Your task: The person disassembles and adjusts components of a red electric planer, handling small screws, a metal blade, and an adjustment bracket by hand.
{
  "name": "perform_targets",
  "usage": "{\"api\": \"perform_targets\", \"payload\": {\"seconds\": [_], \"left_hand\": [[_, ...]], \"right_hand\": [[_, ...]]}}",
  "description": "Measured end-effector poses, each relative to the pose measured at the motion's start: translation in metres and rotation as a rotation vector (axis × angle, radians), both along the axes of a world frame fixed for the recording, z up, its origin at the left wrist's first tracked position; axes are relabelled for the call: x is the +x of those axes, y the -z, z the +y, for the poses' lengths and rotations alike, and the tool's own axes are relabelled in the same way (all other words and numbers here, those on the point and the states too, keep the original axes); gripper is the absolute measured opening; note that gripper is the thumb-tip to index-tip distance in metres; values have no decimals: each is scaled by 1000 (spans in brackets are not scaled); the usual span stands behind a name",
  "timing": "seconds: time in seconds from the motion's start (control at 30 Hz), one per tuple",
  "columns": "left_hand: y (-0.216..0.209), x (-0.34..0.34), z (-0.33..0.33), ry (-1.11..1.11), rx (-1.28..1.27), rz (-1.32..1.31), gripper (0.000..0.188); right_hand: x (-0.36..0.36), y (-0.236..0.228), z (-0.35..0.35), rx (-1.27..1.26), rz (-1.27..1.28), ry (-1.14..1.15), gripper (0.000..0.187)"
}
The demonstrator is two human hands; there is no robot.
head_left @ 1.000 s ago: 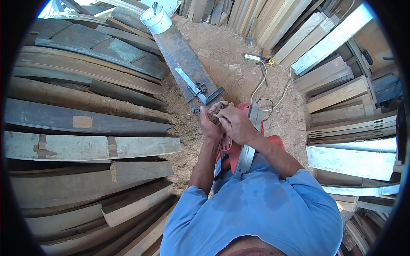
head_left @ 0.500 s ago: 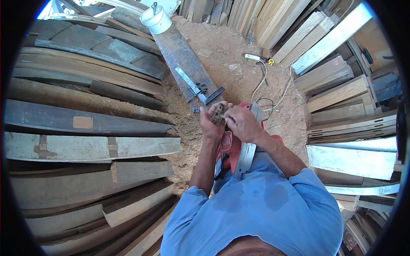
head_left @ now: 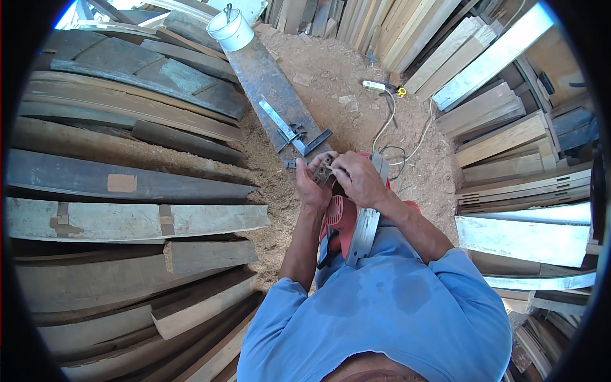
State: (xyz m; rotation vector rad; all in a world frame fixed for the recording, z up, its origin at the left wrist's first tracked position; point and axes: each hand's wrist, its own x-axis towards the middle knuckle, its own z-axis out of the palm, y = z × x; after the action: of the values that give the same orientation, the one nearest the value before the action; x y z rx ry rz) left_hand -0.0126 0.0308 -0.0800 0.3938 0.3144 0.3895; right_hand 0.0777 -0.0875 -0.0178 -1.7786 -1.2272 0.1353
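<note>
Weathered boards (head_left: 127, 219) are lining the left of a sawdust-strewn workshop; a white bucket (head_left: 234, 33) is standing at the far end of a dark plank (head_left: 259, 71), where a try square (head_left: 280, 121) is lying nearer you; your left hand (head_left: 309, 186) is turning its palm up, fingers partly curling around a small metal part (head_left: 323, 167) and cradling it just above a red power tool (head_left: 344, 219) at your lap; your right hand (head_left: 364, 181) is bending its fingers inward at the part's right edge, though whether they are gripping anything you cannot tell; beyond, a pale cable (head_left: 386, 126) is trailing from a power strip (head_left: 374, 84); more planks (head_left: 522, 242) are filling the right side.
</note>
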Motion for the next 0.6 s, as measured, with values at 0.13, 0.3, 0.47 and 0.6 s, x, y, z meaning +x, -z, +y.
{"api": "perform_targets", "payload": {"seconds": [0.13, 0.3, 0.47, 0.6], "left_hand": [[-6, 1, -3, -24, -17, 6, 75], [2, 1, -3, -6, -23, -41, 75], [-1, -1, -3, 14, -27, -30, 76], [5, 0, 1, 25, 17, -58, 77]], "right_hand": [[-5, -7, 4, -26, 93, 22, 9], [-4, -4, 3, 9, 63, 31, 10], [-2, -3, 3, 0, 88, 43, 9], [-13, -12, 3, -10, 154, -15, 8]]}}
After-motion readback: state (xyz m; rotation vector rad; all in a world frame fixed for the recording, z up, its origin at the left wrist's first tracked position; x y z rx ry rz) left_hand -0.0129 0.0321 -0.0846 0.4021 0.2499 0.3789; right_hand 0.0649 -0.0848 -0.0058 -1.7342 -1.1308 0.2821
